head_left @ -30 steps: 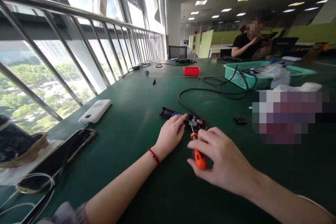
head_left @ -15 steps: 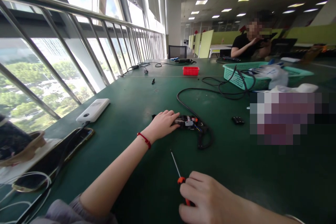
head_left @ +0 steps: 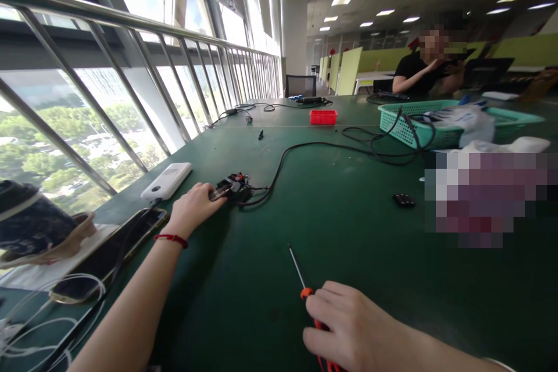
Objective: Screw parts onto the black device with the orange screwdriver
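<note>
My left hand [head_left: 196,204], with a red string on its wrist, grips one end of a black electrical device [head_left: 235,185]. Coloured parts show in the device's exposed inside, and a black cable [head_left: 285,154] runs from it to the right. Lower down, my right hand [head_left: 344,319] is closed around the red handle of a screwdriver [head_left: 306,293]. The screwdriver's thin metal shaft points up and away, its tip over the green table [head_left: 261,279]. A small black part [head_left: 404,200] lies to the right.
At the left are a white power bank [head_left: 167,181], a phone [head_left: 108,256], white cables and a dark cup [head_left: 35,218]. Further back stand a red tray [head_left: 323,117] and a teal basket [head_left: 399,125] holding plastic bags. Across the table sits a person [head_left: 418,75].
My left hand has moved left and slightly away with the device, which has turned, and its cable now stretches further left. My right hand still holds the screwdriver in nearly the same place.
</note>
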A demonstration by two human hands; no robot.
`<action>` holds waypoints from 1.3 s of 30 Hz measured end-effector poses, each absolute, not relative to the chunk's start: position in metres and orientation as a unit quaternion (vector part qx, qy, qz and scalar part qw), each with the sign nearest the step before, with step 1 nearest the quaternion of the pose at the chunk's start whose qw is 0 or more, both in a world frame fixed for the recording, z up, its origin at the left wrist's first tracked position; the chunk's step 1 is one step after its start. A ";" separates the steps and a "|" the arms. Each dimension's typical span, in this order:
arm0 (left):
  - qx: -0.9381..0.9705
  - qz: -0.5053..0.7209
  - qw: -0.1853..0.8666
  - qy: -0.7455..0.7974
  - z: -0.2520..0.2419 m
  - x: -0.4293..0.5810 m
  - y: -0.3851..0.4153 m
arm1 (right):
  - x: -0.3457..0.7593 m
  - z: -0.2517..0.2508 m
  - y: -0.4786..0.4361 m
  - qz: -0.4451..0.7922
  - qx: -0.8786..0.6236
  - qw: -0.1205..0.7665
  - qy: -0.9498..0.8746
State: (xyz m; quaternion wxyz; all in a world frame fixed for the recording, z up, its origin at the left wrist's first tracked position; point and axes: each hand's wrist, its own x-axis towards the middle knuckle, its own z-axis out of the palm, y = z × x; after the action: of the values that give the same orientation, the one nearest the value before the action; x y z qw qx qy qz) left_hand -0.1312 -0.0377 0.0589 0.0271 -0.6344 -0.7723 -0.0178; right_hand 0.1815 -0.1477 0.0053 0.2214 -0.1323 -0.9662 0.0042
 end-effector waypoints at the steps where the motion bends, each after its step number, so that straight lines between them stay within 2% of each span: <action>1: -0.607 -0.021 0.037 -0.793 0.061 -0.136 -0.040 | 0.182 0.005 -0.147 0.008 -0.132 0.208 -0.969; 4: -0.537 -0.049 0.073 -0.839 0.068 -0.145 -0.045 | 0.183 0.003 -0.147 0.014 -0.129 0.177 -0.976; 8: -0.461 -0.092 0.125 -0.873 0.077 -0.149 -0.049 | 0.183 0.003 -0.147 0.021 -0.132 0.196 -0.971; 12: -0.416 -0.121 0.157 -0.888 0.076 -0.152 -0.050 | 0.183 0.003 -0.149 0.031 -0.142 0.174 -0.974; 17: -0.462 -0.097 0.216 -0.854 0.061 -0.158 -0.044 | 0.183 0.004 -0.150 0.045 -0.152 0.180 -0.971; 26: -0.475 -0.075 0.258 -0.838 0.056 -0.160 -0.042 | 0.184 0.005 -0.148 0.076 -0.175 0.177 -0.966; 34: -0.473 -0.188 0.322 -0.798 0.069 -0.142 -0.047 | 0.187 0.008 -0.141 0.155 -0.299 0.160 -0.928; 39: -0.607 -0.246 0.264 -0.708 0.058 -0.079 -0.045 | 0.184 0.011 -0.138 0.157 -0.334 0.158 -0.916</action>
State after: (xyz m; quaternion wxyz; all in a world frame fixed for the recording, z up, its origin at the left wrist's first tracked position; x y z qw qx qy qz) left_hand -0.0794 -0.0451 0.0576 0.2643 -0.6068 -0.7082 -0.2459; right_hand 0.1840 -0.1385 0.0105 0.1584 -0.3344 -0.9157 0.1567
